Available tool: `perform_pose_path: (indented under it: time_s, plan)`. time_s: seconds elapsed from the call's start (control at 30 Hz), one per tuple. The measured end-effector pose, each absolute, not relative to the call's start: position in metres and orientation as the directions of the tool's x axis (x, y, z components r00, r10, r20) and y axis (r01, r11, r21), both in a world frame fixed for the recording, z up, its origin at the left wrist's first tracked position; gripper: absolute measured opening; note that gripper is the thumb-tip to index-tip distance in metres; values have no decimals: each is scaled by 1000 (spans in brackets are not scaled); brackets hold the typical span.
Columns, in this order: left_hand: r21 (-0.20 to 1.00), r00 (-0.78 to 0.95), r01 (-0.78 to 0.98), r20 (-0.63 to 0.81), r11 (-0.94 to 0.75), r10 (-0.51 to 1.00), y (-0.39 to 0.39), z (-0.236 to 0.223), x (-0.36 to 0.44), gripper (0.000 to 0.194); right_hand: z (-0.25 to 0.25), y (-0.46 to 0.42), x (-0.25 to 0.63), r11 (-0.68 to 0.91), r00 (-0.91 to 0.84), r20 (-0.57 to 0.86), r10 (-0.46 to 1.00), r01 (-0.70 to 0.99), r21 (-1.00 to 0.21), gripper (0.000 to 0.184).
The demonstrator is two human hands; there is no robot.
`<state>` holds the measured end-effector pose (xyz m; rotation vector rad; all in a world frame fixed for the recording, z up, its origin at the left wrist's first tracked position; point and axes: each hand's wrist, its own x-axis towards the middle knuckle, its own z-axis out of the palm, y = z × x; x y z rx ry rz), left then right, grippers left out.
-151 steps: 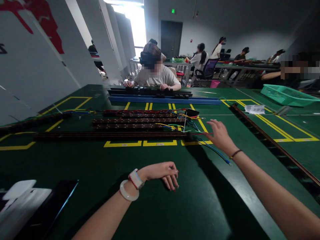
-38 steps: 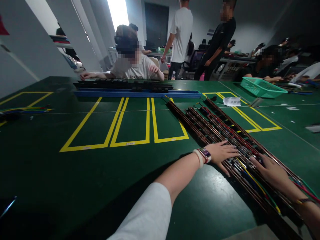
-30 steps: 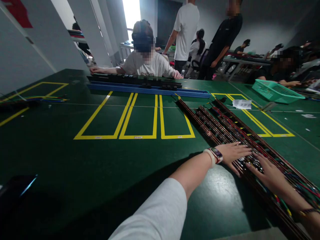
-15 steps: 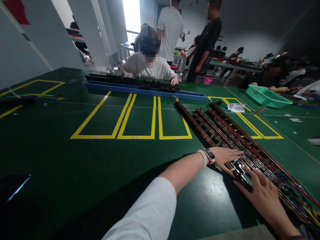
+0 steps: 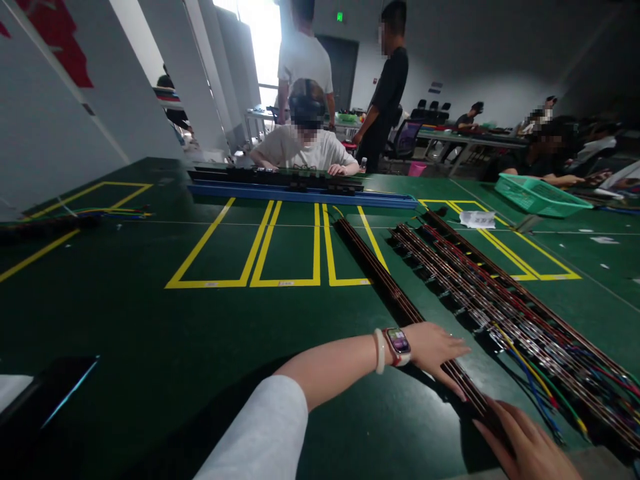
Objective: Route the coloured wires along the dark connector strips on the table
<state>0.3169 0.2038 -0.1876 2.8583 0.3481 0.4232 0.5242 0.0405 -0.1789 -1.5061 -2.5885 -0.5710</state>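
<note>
A long dark strip with copper-coloured rods or wires along it (image 5: 376, 268) lies slanting across the green table. My left hand (image 5: 431, 347), with a watch and a pale bangle at the wrist, grips it from above, thumb on the near side and fingers over the far side. Closer to me, my right hand (image 5: 527, 443) is wrapped round the strip's near part, its fingers partly hidden. To the right lies a row of similar strips (image 5: 480, 293), with metal clips and coloured wires (image 5: 533, 380). A gap separates them from the held strip.
Yellow tape rectangles (image 5: 285, 283) mark the green table (image 5: 225, 353). Across it, a person in a white shirt (image 5: 323, 157) works at a blue rail (image 5: 300, 196). A green basket (image 5: 543, 195) and a paper slip (image 5: 477, 219) stand right. A dark device (image 5: 55, 393) lies left.
One strip has come away from the row, shifting left and towards me with both hands on it. A gap has opened beside it. The view has turned slightly.
</note>
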Motion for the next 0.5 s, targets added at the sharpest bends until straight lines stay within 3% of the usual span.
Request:
perform_pose_path:
  time_s: [0.23,0.5]
  plan:
    - [177,884,327,290,-928,367,177,-193,274,84,-173,46,493,516,-611,360,705,790,331,47]
    - [150,774,548,281,-823,567,162,-193,159,75,-183,87,404,619,-663,350,661,746,245,46]
